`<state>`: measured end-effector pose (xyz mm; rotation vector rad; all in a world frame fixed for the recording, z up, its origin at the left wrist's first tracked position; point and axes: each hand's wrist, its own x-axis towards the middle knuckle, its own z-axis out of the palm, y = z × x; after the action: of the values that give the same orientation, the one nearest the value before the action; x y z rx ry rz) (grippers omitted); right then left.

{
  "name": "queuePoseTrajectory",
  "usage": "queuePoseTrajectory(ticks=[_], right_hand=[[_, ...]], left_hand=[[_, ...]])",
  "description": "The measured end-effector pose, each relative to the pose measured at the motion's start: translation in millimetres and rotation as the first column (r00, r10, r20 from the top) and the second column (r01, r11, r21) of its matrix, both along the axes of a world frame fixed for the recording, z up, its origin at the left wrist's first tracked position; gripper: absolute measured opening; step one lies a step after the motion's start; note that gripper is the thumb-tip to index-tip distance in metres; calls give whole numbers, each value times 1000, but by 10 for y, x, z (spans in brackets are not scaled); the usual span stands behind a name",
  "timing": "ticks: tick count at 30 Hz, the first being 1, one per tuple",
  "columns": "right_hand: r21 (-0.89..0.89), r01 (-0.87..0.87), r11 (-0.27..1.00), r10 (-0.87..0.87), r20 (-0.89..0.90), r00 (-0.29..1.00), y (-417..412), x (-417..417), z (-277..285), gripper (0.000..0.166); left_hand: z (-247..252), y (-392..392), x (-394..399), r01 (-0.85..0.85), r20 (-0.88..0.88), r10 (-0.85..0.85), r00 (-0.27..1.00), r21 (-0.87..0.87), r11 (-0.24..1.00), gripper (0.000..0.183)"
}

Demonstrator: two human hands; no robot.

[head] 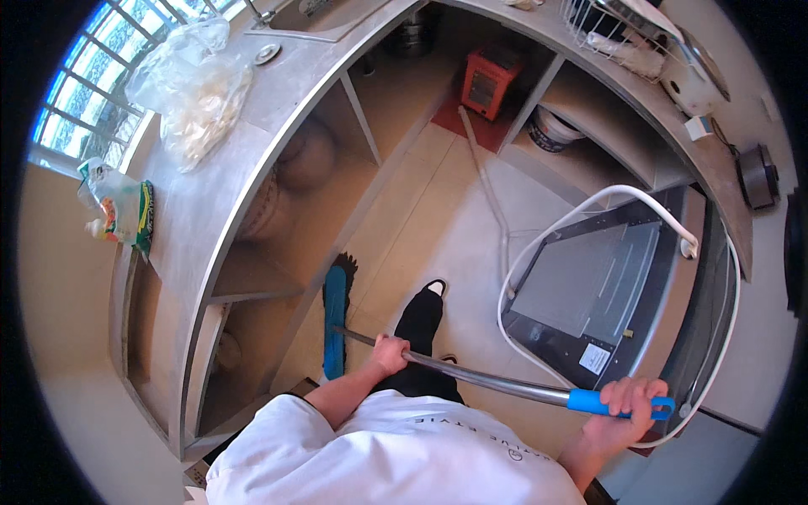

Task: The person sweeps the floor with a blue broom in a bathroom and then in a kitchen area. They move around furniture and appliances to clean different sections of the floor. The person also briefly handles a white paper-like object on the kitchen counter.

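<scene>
A push broom with a blue head [335, 322] and dark bristles rests on the tiled floor, along the base of the left cabinets. From it a metal handle [492, 380] runs across the front of my body. My left hand [391, 355] is wrapped around the lower part of this handle. At the other end, my right hand [626, 404] grips the blue plastic end [584, 400], which has a hanging loop. My feet stand to the right of the broom head, in dark shoes.
To my right stands a large dark appliance [568, 284], with a white hose [543, 237] looping around it. A grey pipe [485, 170] crosses the floor towards a red-orange box [489, 82]. Open cabinets under a grey countertop [208, 202] line the left. Plastic bags [202, 107] lie on top.
</scene>
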<state>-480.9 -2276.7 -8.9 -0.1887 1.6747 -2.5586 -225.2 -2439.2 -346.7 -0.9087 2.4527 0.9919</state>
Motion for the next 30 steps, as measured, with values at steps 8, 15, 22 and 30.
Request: queuePoseTrajectory(ticks=[8, 15, 22, 30], right_hand=[[-50, 60, 997, -65, -118, 991, -474, -640, 357, 18], [-160, 110, 981, -140, -190, 972, -623, -1217, 133, 16], [-149, -128, 981, 46, -461, 886, -798, -2025, 314, 19], [-198, -150, 969, 59, -406, 912, -96, -2438, 435, 15]], left_hand=[[218, -796, -1226, 68, -226, -77, 971, -49, 997, 5], [68, -1804, -2632, 20, -371, -105, 923, -227, 974, 3], [295, -2217, -3790, -98, -549, -71, 833, -272, 957, 5], [503, -1693, -3581, -157, -597, -33, 801, -263, 952, 7]])
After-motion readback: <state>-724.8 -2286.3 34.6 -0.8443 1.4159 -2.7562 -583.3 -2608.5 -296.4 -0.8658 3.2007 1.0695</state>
